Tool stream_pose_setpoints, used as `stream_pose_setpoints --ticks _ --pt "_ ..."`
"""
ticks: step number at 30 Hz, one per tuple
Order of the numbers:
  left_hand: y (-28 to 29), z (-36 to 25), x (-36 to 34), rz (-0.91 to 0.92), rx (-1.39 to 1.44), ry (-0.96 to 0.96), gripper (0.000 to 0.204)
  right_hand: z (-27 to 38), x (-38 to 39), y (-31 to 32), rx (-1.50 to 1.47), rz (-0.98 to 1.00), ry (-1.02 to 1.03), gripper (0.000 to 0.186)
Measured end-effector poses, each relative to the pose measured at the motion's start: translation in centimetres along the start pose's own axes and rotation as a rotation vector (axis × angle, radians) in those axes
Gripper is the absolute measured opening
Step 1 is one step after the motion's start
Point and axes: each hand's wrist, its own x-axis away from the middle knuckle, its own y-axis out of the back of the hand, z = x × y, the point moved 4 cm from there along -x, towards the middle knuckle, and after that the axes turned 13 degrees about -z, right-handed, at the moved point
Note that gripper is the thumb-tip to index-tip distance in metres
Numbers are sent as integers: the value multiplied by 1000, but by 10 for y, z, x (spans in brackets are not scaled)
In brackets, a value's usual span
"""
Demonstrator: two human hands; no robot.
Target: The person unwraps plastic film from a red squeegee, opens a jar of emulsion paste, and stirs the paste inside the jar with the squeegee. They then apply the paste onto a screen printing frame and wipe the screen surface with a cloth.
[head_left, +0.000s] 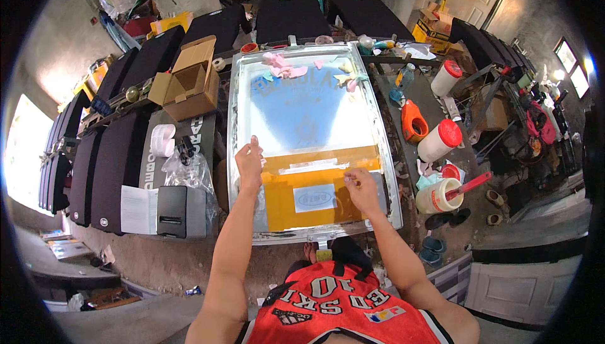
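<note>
A screen-printing frame (389, 200) with a pale metal rim lies in front of me. Its mesh (283, 123) looks bluish white with faint lettering, and amber tape (280, 212) covers the near part. Within the tape is a pale rectangular window (315, 198) bearing an oval design. A whitish strip (315, 166) crosses the tape above it. My left hand (249, 166) is at the frame's left side, fingers curled in. Over the tape's right part, my right hand (362, 191) has its fingertips drawn together. Whatever either hand might hold is too small to make out.
Crumpled pink and yellow scraps (283, 67) lie on the frame's far end. To the right stand red-lidded tubs (439, 142), an orange tape dispenser (413, 121) and an opened tub (435, 198). An open cardboard box (192, 92) and a black card box (172, 212) sit left.
</note>
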Motion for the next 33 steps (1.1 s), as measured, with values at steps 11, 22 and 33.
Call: stream_pose_setpoints --ticks 11,22,33 --pt "-41 0 5 114 32 87 18 -49 -182 -55 525 -195 261 50" --pt "-75 7 -82 -2 -173 -223 17 -81 -349 -128 856 124 478 64" --pt "-231 -49 -227 -153 -884 -700 83 -96 -321 -127 516 -91 562 8"
